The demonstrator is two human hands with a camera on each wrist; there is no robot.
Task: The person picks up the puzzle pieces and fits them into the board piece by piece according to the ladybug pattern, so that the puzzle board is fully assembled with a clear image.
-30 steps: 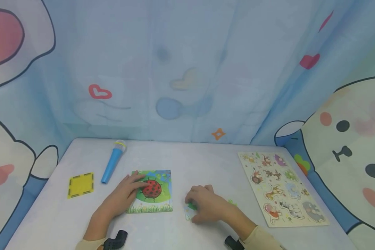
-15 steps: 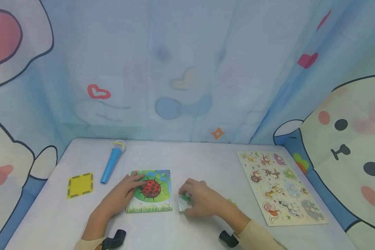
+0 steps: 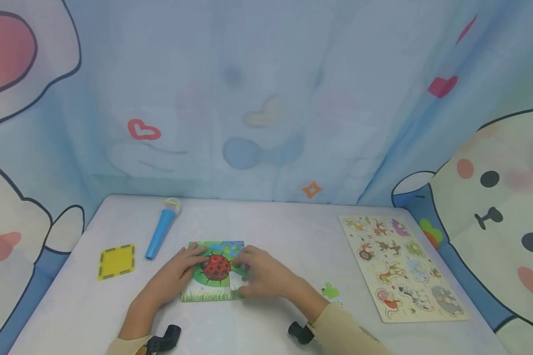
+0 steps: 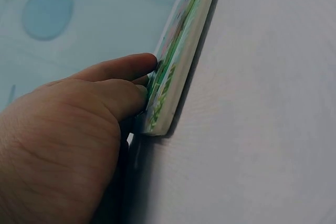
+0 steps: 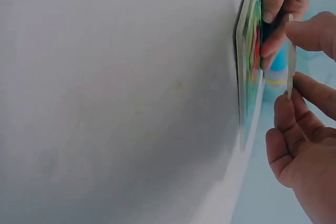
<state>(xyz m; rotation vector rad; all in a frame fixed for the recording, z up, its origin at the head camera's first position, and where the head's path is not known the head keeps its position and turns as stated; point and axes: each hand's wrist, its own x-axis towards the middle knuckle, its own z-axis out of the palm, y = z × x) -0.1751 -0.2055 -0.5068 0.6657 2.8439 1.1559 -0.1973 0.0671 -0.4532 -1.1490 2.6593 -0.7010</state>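
Observation:
A square ladybug puzzle board (image 3: 204, 293) lies on the white table in front of me. My left hand (image 3: 177, 272) rests on its left side, fingers extended over the picture. In the left wrist view, the left fingertips touch the printed face of the board (image 4: 181, 82). My right hand (image 3: 268, 273) pinches a thin puzzle piece (image 3: 236, 282) above the right part of the board. The right wrist view shows this piece (image 5: 292, 59) edge-on between thumb and fingers, apart from the board. The right fingers hide part of the board's right side.
A loose green-and-white puzzle piece (image 3: 330, 292) lies beyond my right forearm. An animal puzzle board (image 3: 368, 291) is at the right. A blue toy microphone (image 3: 160, 234) and a yellow square frame (image 3: 116, 262) are at the left. A printed curtain (image 3: 266, 98) hangs behind the table.
My right hand has moved left with the pinched piece, from beside the ladybug board to over its right side. The loose green piece is now in fuller view. The left hand stays put.

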